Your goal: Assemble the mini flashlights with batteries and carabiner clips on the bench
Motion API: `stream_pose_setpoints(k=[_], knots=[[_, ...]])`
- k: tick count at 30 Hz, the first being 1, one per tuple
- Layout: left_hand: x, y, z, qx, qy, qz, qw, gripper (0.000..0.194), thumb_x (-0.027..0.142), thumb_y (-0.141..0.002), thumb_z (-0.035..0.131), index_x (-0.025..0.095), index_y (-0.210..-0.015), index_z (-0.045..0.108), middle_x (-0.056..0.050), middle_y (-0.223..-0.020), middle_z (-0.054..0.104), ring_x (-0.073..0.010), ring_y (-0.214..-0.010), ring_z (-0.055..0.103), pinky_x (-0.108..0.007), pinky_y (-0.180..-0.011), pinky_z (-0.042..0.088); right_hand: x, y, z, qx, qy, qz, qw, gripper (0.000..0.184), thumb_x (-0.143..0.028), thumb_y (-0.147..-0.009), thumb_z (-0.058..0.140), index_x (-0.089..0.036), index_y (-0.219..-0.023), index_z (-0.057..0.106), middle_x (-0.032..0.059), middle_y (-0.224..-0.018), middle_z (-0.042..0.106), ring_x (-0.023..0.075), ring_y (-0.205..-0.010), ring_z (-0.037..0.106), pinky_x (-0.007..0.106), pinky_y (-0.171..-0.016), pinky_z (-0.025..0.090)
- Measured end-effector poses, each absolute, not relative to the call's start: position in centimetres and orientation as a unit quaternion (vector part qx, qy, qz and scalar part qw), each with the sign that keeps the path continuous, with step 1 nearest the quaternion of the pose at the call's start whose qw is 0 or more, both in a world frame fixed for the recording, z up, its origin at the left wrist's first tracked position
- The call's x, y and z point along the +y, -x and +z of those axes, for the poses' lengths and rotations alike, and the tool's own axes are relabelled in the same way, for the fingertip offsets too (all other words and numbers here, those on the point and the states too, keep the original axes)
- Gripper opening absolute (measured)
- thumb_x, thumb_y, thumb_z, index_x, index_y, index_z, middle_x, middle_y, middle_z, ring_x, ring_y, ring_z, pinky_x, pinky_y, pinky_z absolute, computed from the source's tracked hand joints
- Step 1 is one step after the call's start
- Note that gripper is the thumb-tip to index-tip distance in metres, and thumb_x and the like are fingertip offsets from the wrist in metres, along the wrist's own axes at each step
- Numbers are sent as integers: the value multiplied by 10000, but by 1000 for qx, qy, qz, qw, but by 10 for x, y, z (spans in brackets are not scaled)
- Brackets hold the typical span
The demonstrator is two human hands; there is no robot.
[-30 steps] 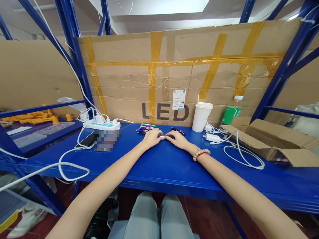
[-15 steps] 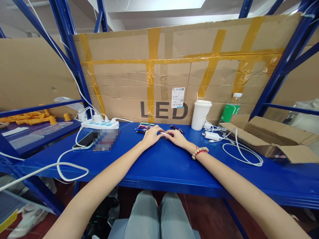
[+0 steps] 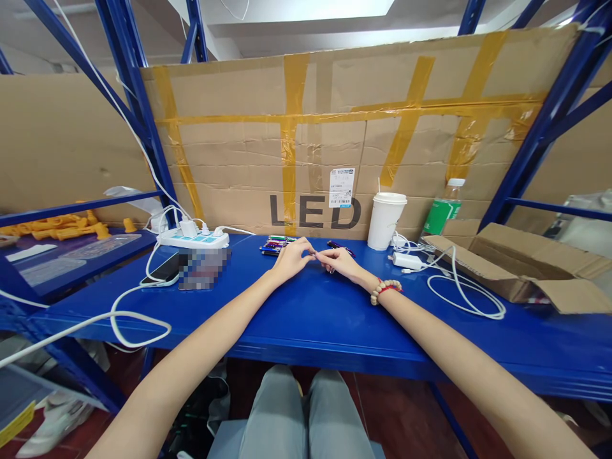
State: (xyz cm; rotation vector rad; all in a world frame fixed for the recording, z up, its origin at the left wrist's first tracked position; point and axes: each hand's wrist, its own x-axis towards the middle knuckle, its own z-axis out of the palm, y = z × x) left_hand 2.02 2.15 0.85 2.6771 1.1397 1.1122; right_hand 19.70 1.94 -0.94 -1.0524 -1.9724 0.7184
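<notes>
My left hand [image 3: 292, 260] and my right hand [image 3: 340, 264] meet fingertip to fingertip above the blue table [image 3: 306, 319]. Both are closed in a pinch on a slim pen, mostly hidden by the fingers; a small shiny bit shows beneath the right hand. Just behind my left hand lies a small pile of pens [image 3: 271, 245] in several colours. Behind my right hand a dark purple pen or two [image 3: 340, 247] rest on the table. A beaded bracelet is on my right wrist.
At the left are a white power strip [image 3: 194, 238], a phone [image 3: 165, 269] and looping cables. A white paper cup [image 3: 385, 222], a green-labelled bottle [image 3: 442, 209], a white charger [image 3: 406, 261] and an open cardboard box [image 3: 521, 271] stand right. Taped cardboard [image 3: 229, 153] closes the back.
The whitish slim piece seen between the fingertips is now mostly covered, and the fingers have come closer together. My right hand has turned slightly; a shiny bit shows below it.
</notes>
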Motion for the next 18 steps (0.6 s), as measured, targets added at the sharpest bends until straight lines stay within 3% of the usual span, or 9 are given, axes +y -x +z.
stream_pose_setpoints(k=[9, 14, 18], knots=[[22, -20, 6, 383, -866, 322, 23, 141, 255, -823, 526, 212, -903, 634, -9, -931, 587, -141, -791, 552, -248, -670, 424, 15, -196, -8, -760, 455, 238, 398, 470, -558, -727, 530, -150, -870, 711, 36, -672, 660, 74, -403, 448, 225, -405, 366], [22, -18, 7, 395, -863, 314, 6, 161, 256, -835, 507, 211, -910, 642, -18, -943, 582, -151, -817, 554, -250, -666, 424, 14, -200, -9, -762, 477, 174, 402, 344, -505, -713, 589, -221, -853, 722, 29, -839, 703, 171, -731, 597, 249, -612, 431], [23, -18, 5, 389, -864, 319, 10, 133, 243, -811, 540, 210, -895, 637, -9, -930, 579, -143, -793, 548, -247, -666, 423, 20, -201, -13, -772, 473, 170, 390, 373, -514, -745, 544, -206, -849, 725, 20, -799, 702, 171, -718, 594, 252, -612, 426]])
